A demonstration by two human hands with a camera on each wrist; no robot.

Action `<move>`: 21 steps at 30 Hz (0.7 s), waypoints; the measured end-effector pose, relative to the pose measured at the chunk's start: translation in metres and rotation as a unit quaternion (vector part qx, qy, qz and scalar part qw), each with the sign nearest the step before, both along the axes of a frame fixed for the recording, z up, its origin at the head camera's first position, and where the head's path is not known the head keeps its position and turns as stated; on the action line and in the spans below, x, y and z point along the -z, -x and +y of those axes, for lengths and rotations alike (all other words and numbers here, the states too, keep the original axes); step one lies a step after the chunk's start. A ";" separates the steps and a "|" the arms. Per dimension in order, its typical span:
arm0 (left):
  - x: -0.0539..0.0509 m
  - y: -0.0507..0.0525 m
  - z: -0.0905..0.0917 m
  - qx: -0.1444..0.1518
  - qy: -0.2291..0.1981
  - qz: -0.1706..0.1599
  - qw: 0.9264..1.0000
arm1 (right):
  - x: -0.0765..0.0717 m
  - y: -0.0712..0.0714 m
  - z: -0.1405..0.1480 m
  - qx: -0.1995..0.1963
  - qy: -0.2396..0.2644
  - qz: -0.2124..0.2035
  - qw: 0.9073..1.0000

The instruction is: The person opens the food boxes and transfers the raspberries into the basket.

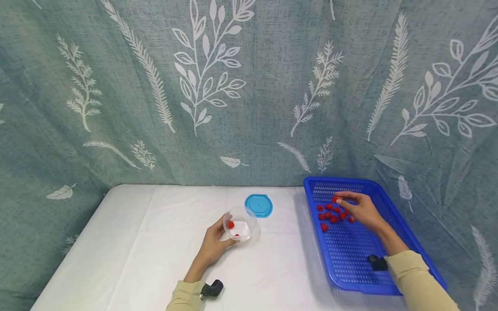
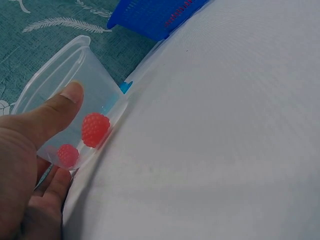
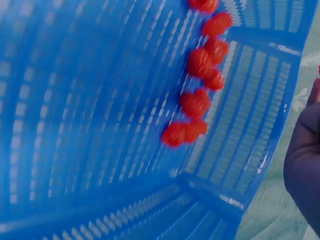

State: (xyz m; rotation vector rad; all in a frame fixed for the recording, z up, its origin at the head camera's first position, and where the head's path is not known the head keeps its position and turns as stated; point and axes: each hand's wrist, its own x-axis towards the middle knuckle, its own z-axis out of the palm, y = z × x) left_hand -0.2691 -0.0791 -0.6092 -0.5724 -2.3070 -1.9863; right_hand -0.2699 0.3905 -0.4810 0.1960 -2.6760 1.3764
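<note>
A clear plastic container (image 1: 249,218) stands on the white table, gripped around its side by my left hand (image 1: 213,244). Two red raspberries (image 2: 95,129) lie inside it, seen through the wall in the left wrist view. Over the far part of a blue basket (image 1: 338,259), my right hand (image 1: 363,211) pinches a raspberry (image 1: 335,199) between thumb and fingertips. Several more raspberries (image 1: 333,219) lie below on the basket floor. The right wrist view is blurred and shows just part of that hand (image 3: 304,150) at its edge.
A light blue lid (image 1: 258,205) lies flat behind the container. The white table (image 1: 155,250) extends to the left and front. Behind it hangs a green leaf-patterned curtain (image 1: 264,95). The basket's raised rim (image 1: 317,242) stands between the two hands.
</note>
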 end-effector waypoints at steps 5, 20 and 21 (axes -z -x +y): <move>0.000 -0.001 0.000 -0.005 -0.004 -0.005 1.000 | 0.004 0.001 0.017 -0.021 -0.008 -0.044 0.999; -0.005 -0.004 0.005 -0.021 -0.004 -0.006 1.000 | 0.022 0.006 0.048 -0.121 -0.018 -0.200 0.972; -0.009 -0.006 0.006 -0.022 -0.003 -0.006 1.000 | 0.025 0.007 0.049 -0.132 -0.018 -0.209 0.969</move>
